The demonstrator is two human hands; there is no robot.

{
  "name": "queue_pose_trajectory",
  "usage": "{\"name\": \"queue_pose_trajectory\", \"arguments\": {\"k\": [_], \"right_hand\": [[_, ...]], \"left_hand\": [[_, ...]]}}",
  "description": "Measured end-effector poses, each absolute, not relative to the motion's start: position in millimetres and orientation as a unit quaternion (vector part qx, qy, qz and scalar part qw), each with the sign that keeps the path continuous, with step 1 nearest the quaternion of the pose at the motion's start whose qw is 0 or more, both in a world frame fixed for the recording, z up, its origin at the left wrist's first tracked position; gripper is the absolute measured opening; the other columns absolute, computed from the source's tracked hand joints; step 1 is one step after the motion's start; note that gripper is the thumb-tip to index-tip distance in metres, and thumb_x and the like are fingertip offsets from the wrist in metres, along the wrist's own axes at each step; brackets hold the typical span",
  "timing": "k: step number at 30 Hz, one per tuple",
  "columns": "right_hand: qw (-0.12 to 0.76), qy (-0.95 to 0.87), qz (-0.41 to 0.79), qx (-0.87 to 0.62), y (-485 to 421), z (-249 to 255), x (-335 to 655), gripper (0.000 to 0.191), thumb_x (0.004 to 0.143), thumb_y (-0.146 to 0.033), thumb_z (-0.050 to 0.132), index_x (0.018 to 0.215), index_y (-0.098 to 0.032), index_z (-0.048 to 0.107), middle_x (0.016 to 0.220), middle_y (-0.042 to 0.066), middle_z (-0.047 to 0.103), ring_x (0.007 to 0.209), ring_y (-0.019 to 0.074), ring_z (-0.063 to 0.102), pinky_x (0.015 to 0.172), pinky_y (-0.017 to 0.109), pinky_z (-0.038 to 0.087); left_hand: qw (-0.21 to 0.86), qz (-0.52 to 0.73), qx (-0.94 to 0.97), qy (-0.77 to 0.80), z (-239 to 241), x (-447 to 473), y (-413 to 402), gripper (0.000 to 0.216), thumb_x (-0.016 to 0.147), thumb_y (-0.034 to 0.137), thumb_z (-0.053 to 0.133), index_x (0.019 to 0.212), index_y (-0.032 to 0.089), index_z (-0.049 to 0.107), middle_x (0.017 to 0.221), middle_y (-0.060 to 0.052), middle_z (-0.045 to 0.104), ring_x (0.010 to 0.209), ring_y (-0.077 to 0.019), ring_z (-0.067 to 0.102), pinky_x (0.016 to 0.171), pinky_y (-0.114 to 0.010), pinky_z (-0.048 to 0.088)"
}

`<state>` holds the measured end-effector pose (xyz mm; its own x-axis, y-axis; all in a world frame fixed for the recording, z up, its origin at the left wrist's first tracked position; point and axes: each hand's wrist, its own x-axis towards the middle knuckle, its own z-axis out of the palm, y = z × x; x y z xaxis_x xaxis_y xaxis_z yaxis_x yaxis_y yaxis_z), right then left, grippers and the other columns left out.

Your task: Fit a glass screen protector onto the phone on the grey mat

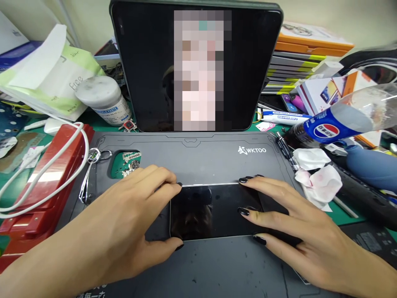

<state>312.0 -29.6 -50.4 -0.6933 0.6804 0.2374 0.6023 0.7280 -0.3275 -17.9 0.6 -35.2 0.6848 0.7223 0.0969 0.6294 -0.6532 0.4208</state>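
Observation:
A smartphone (pixel 217 213) with a dark, glossy screen lies lengthwise on a grey work mat (pixel 198 269). Around its left end is my left hand (pixel 133 215), the fingers at the far long edge and the thumb at the near edge. My right hand (pixel 294 223) spans the right part of the phone. One finger reaches the far edge, another rests on the glass, and the thumb is at the near edge. Both hands have dark nail polish. The phone's right end is partly hidden under the right hand.
A tablet (pixel 149 82) with a blurred picture stands behind the mat. At left are a red tool (pixel 62 165), a white cable (pixel 82 159), tweezers (pixel 87 178) and a paste jar (pixel 104 99). At right are a Pepsi bottle (pixel 325 130), a screwdriver (pixel 285 151) and crumpled tissues (pixel 325 184).

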Motion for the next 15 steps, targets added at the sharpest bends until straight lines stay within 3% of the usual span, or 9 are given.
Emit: {"name": "queue_pose_trajectory", "arguments": {"k": [15], "right_hand": [[0.205, -0.886, 0.154, -0.387, -28.8, -48.1, 307.1, 0.022, 0.091, -0.018, 0.061, 0.107, -0.027, 0.072, 0.139, 0.01, 0.063, 0.127, 0.0256, 0.064, 0.097, 0.041, 0.061]], "left_hand": [[0.172, 0.13, 0.905, 0.366, -37.2, -19.6, 0.6, 0.035, 0.081, 0.031, 0.071, 0.113, 0.019, 0.061, 0.113, -0.009, 0.064, 0.095, -0.0261, 0.065, 0.08, -0.041, 0.055]]}}
